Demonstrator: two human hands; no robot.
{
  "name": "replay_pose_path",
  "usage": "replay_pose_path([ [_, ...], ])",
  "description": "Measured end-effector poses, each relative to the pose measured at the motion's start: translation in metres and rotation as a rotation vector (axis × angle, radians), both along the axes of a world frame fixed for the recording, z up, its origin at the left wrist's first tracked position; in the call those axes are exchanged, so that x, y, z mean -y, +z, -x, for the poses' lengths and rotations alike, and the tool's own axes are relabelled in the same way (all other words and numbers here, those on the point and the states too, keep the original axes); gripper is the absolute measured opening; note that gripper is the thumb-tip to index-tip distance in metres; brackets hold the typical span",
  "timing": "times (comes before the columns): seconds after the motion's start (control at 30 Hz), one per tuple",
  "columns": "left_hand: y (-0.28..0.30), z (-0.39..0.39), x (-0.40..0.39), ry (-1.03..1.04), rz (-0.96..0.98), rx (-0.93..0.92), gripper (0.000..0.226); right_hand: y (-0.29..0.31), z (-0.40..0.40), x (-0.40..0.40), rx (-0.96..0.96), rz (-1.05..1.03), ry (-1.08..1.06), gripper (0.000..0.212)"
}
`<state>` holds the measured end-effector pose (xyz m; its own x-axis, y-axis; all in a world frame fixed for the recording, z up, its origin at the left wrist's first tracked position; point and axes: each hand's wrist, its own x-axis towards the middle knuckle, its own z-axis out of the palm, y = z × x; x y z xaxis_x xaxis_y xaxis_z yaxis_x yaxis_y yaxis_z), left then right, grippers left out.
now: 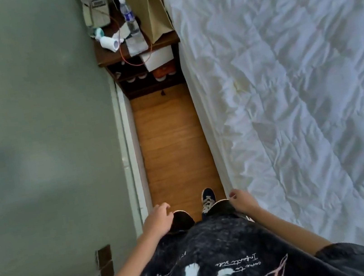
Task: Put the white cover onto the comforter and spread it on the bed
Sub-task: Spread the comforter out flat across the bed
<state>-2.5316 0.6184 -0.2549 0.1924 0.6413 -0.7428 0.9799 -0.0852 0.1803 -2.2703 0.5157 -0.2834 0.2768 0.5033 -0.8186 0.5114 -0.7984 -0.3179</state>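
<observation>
- A smooth grey-green wall (pixel 29 114) filled the space left of the left hand, with a small dark brown rectangular plate (pixel 105 264) fixed to it just below and left of that hand.
- The left hand (pixel 158 220) hung beside the hip, its fingers loosely curled and holding nothing.
- Between the two hands stood the person's dark shoe (pixel 208 197) on a narrow strip of orange-brown wood-grain floor (pixel 171 139); below them spread a black printed T-shirt (pixel 218 251).
- Far ahead of the hands, a dark wooden nightstand (pixel 112 53) carried clutter on its top: a beige telephone (pixel 97 13), a clear plastic water bottle (pixel 128 15) standing upright, a white tube-shaped item (pixel 108 43) lying on its side, and a thin orange cable (pixel 125 56) hanging over the front edge.
- A brown paper bag (pixel 149 11) stood upright on the nightstand, against the bed side; its contents could not be seen.
- The nightstand's open shelf held small rounded items, too dim to tell apart.
- The right hand (pixel 241 200) hung relaxed with fingers loosely curled, gripping nothing, just beside the bed edge.
- To the right of the right hand lay the comforter (pixel 298 83), white, quilted in squares, crinkled and puffy, spread flat over the bed; whether a cover was on it could not be told.
</observation>
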Motion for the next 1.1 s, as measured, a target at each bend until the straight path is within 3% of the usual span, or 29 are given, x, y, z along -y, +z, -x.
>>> replay_pose_path([
  [0.23,-0.004,-0.091,-0.226,-0.153,0.006,0.076,0.034,0.002,-0.058,-0.181,0.008,-0.019,-0.102,0.031],
  [0.57,-0.014,-0.218,-0.516,-0.742,0.043,0.016,0.037,-0.002,-0.134,-0.401,0.063,-0.045,-0.536,0.034],
  [0.7,-0.008,-0.275,-0.587,-0.86,0.082,-0.037,0.039,0.004,-0.167,-0.459,0.078,-0.081,-0.636,0.035],
  [1.1,-0.025,-0.463,-0.696,-0.895,0.143,-0.097,0.039,-0.028,-0.32,-0.568,0.058,-0.049,-0.771,0.036],
])
